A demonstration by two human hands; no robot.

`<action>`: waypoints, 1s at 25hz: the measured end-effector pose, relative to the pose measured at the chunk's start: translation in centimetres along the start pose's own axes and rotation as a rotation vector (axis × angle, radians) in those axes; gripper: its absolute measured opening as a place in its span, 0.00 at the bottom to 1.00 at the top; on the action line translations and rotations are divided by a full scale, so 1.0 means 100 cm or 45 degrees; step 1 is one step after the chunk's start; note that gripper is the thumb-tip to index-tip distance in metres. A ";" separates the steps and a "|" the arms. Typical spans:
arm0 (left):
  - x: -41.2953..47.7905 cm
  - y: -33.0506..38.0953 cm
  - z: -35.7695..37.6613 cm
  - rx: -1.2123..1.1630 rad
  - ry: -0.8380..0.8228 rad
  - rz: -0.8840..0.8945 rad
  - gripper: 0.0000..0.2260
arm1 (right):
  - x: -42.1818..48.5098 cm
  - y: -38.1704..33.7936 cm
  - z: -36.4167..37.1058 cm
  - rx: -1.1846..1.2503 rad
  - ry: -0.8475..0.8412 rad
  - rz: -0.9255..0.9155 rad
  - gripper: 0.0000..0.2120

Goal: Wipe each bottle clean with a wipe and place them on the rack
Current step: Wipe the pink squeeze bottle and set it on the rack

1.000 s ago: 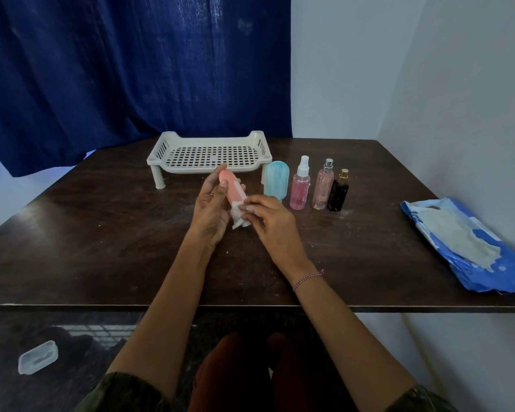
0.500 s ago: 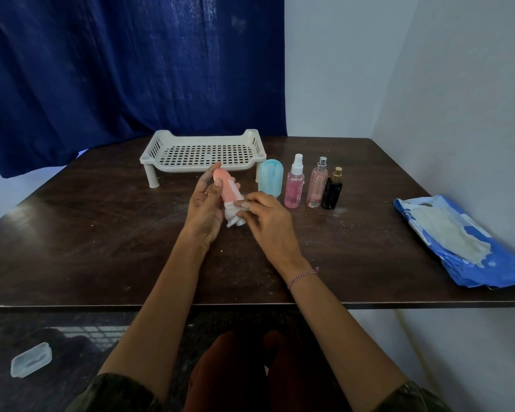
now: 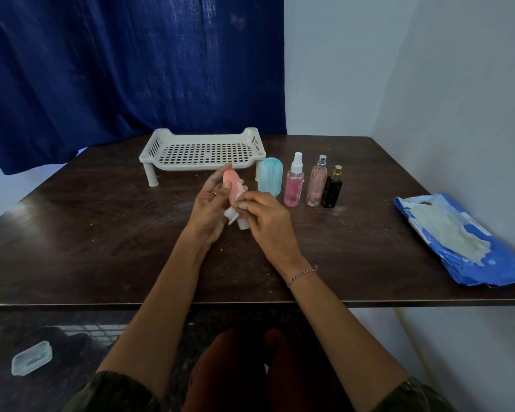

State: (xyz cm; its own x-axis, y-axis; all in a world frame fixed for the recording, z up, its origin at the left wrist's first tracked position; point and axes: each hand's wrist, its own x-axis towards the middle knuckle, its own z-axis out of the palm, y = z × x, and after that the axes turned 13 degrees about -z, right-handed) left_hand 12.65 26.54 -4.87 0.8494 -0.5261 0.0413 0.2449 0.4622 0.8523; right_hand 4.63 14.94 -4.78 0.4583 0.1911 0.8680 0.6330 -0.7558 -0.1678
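Between both hands — pink bottle [image 3: 234,185], wipe-wrapped

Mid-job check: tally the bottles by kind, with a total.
Squeeze bottles: 2 (salmon bottle in the left hand, right hand holding the wipe to it; blue bottle standing)
Spray bottles: 3 (pink bottle, peach bottle, black bottle)
Total: 5; none on the rack

I hold a coral-pink bottle [image 3: 233,183] and white wipe [image 3: 230,216]; turquoise bottle [image 3: 268,177], pink spray bottle [image 3: 294,187], rosy bottle [image 3: 317,185], black bottle [image 3: 331,191] (gold-capped), cream grid-holed rack [image 3: 188,166].
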 end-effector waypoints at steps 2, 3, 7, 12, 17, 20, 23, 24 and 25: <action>0.000 0.001 -0.001 -0.035 -0.013 -0.014 0.17 | -0.002 0.003 -0.001 0.004 0.000 0.011 0.10; -0.001 0.001 -0.001 -0.036 -0.038 -0.026 0.17 | -0.002 0.004 -0.001 0.006 0.015 0.034 0.10; -0.002 0.001 0.000 -0.021 -0.157 -0.081 0.16 | -0.001 0.005 -0.002 0.010 0.065 0.043 0.11; -0.004 0.002 0.001 -0.025 -0.157 -0.116 0.18 | -0.003 0.006 -0.005 0.006 0.060 -0.040 0.13; -0.005 0.001 0.006 -0.047 -0.211 -0.129 0.18 | -0.001 0.006 -0.003 -0.006 0.118 -0.001 0.12; -0.006 0.002 0.006 -0.042 -0.176 -0.165 0.19 | -0.001 0.004 -0.001 0.036 0.063 -0.116 0.13; -0.006 0.001 0.006 -0.035 -0.209 -0.158 0.17 | -0.002 0.007 -0.001 0.004 0.095 -0.051 0.13; -0.006 0.000 0.006 -0.028 -0.231 -0.155 0.16 | -0.001 0.008 -0.002 -0.009 0.133 0.004 0.13; -0.006 0.000 0.007 -0.021 -0.245 -0.157 0.16 | 0.000 0.010 -0.003 -0.019 0.168 0.052 0.12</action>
State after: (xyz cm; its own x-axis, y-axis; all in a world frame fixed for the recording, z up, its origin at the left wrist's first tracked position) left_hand 11.80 26.36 -4.57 0.7082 -0.7051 0.0376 0.3502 0.3970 0.8484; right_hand 5.04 13.95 -4.82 0.3968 0.0771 0.9147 0.6057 -0.7707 -0.1979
